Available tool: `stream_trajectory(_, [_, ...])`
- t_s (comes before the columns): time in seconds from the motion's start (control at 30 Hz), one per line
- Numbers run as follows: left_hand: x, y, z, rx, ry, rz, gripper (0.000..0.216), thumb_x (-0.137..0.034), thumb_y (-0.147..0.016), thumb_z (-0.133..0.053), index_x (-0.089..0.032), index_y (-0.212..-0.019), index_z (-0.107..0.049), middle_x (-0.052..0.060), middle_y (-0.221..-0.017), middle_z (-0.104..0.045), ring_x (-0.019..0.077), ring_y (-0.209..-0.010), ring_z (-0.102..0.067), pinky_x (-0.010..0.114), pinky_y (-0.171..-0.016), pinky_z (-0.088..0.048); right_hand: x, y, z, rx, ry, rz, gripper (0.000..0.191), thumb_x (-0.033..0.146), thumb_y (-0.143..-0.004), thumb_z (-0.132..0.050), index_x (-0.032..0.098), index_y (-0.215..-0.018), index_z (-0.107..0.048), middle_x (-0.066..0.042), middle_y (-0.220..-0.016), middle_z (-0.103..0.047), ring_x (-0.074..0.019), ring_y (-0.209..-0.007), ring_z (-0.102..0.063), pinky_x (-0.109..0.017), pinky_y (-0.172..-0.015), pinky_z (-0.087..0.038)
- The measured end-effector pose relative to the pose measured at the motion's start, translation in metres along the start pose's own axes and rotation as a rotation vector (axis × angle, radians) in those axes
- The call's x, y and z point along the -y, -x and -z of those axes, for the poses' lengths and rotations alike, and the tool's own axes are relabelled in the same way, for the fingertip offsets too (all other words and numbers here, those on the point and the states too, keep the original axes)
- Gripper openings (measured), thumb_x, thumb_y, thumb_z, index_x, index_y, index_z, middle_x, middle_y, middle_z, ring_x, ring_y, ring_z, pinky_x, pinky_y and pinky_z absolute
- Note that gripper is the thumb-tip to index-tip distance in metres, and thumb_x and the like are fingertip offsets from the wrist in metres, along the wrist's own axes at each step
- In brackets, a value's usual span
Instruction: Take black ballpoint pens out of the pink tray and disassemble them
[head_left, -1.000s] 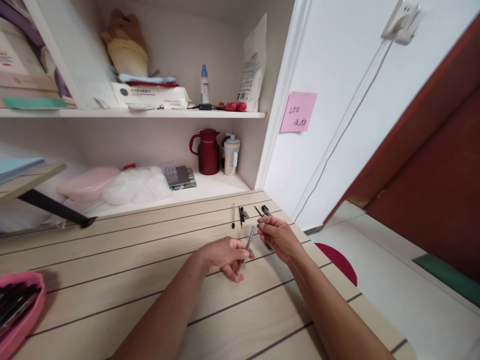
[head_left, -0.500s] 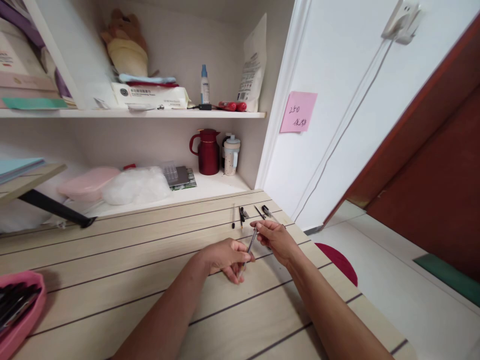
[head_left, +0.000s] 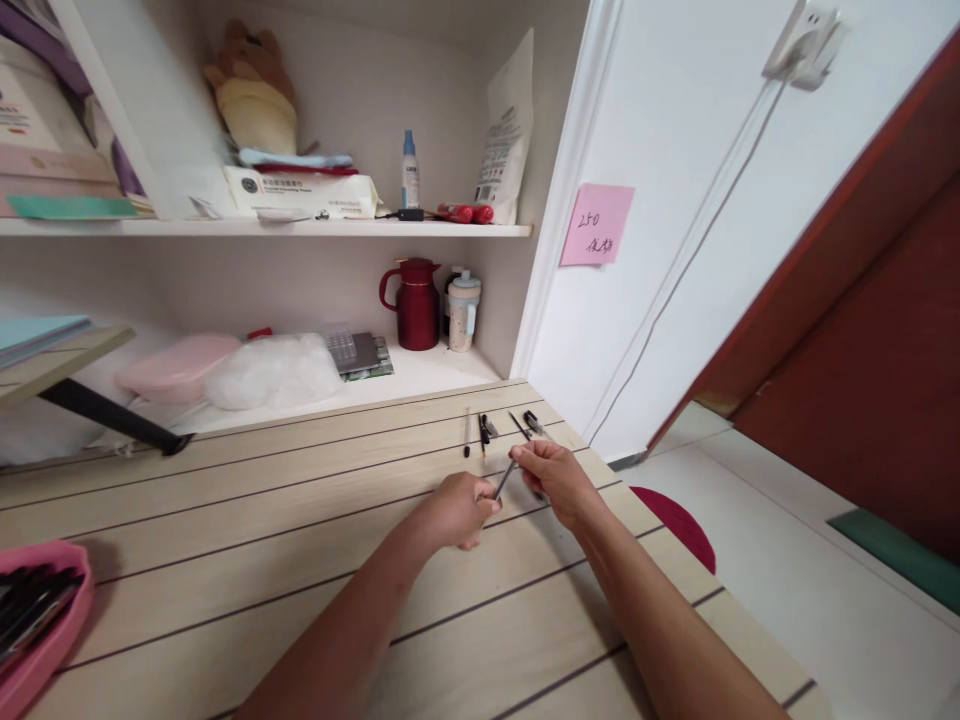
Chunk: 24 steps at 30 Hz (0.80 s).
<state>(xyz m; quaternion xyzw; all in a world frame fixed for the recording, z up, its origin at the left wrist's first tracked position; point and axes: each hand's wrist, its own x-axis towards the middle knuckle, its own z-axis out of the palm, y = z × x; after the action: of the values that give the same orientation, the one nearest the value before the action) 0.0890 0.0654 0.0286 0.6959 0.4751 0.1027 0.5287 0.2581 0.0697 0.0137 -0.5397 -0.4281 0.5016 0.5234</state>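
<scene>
A slim grey pen (head_left: 505, 480) slants between my two hands above the table. My left hand (head_left: 463, 508) is closed around its lower end, which the fingers hide. At the upper end, my right hand (head_left: 551, 472) pinches it between thumb and fingers. Just beyond my hands lie loose pen parts: a clear tube with a black end (head_left: 467, 436), a thin black refill (head_left: 482, 434) and a black pen cap (head_left: 532, 420). Part of this group is hidden behind my right hand.
A pink pen case (head_left: 71, 600) full of dark pens stands at the left table edge. A dark red jug (head_left: 418, 305) and a pale cup (head_left: 463, 312) stand in the shelf behind. A black bracket (head_left: 112, 415) supports a raised board at left.
My left hand has moved up along the pen, and its fingers have closed more tightly. My right hand has shifted slightly to the right, still pinching the upper end.
</scene>
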Motion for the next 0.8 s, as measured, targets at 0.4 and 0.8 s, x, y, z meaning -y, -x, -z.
stream_trajectory(0.4, [-0.0021, -0.0007, -0.0045, 0.087, 0.124, -0.025, 0.021, -0.033, -0.075, -0.048, -0.016, -0.062, -0.046, -0.004, -0.044, -0.045, 0.0101, -0.04, -0.05, 0.023, -0.043, -0.044, 0.0074, 0.0047, -0.0017, 0.107, -0.101, 0.07, 0.031, 0.042, -0.061, -0.067, 0.014, -0.072, -0.063, 0.004, -0.044, -0.047, -0.006, -0.041, -0.033, -0.021, -0.041, -0.02])
stream_trajectory(0.8, [-0.0009, 0.0003, -0.0035, 0.136, 0.218, -0.043, 0.027, -0.042, -0.071, -0.052, -0.016, -0.065, -0.048, -0.003, -0.048, -0.047, 0.0109, -0.046, -0.053, 0.025, -0.046, -0.046, 0.0084, 0.0047, 0.0042, 0.183, -0.165, -0.007, 0.033, 0.042, -0.061, -0.068, 0.015, -0.079, -0.065, 0.003, -0.051, -0.051, -0.0059, -0.042, -0.037, -0.02, -0.041, -0.022])
